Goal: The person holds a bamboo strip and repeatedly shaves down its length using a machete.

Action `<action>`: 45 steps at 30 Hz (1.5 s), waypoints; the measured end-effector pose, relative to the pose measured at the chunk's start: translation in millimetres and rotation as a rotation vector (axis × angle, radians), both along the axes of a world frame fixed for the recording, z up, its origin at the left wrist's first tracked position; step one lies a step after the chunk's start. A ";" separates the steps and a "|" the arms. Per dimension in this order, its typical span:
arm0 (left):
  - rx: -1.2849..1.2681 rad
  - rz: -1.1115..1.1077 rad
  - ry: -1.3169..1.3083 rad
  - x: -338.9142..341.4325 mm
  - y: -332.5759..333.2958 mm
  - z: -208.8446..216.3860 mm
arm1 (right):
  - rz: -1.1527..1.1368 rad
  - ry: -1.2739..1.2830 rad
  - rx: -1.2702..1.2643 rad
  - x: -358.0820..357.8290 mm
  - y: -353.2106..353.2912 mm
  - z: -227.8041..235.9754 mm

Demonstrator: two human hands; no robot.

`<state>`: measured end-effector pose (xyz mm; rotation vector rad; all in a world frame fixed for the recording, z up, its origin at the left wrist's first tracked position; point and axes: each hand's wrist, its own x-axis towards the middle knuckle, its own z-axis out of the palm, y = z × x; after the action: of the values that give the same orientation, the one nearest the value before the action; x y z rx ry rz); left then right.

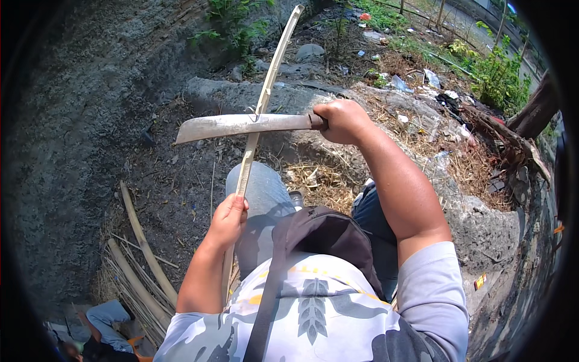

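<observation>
My left hand (229, 218) is closed round a long, pale split strip of bamboo (263, 99), which slants up and away from me past my knee. My right hand (344, 122) grips the dark handle of a machete (241, 125). Its broad, worn metal blade points left and lies across the strip, well above my left hand. A small curl of shaved fibre stands up where blade and strip meet. The strip's lower end runs down beside my left forearm and is partly hidden by it.
Bamboo poles and thin strips (142, 289) lie at the lower left, near a seated person (108, 326). A rough wall (66, 151) rises on the left. Rocks, dry grass and litter (431, 78) spread ahead and right, by a tree trunk (535, 111). A black bag (329, 241) hangs at my lap.
</observation>
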<state>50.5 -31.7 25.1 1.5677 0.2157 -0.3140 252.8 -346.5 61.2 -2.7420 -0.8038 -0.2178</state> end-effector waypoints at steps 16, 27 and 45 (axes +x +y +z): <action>-0.016 -0.111 0.044 -5.3 7.6 -7.7 | 0.102 -0.100 0.029 0.6 6.5 -8.1; -0.017 -0.036 0.084 -38.5 17.0 -20.0 | -0.025 0.058 0.165 0.0 -12.1 -11.2; -0.048 -0.089 0.177 -55.9 30.6 -14.6 | -0.137 0.098 0.235 12.3 -40.6 -10.9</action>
<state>-5.4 -1.1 10.5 1.5048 0.2747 -0.5251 265.1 -387.2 50.2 -2.5640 -0.5282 -0.1906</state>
